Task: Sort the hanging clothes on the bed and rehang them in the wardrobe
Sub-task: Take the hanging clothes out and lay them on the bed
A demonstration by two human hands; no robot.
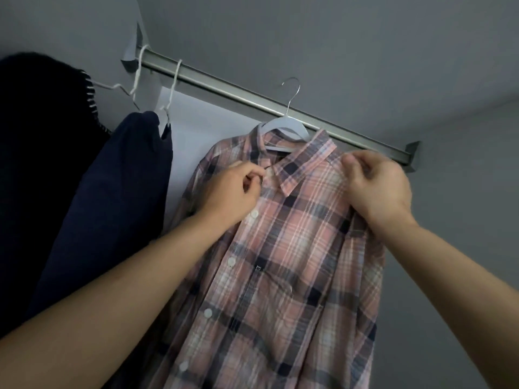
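A pink and navy plaid shirt (286, 265) hangs on a white hanger (283, 129) whose metal hook rises in front of the silver wardrobe rail (230, 89); whether the hook sits on the rail I cannot tell. My left hand (234, 192) pinches the shirt's front placket just below the collar. My right hand (377, 188) grips the shirt's right shoulder, fingers curled into the fabric. The shirt front faces me, its white buttons running down the left side.
Left of the shirt, a navy garment (112, 206) hangs on a white hanger (170, 108). A darker knitted garment (42, 136) hangs at the far left on another white hanger. Grey wardrobe walls close in above and to the right; the rail ends at a bracket (411, 157).
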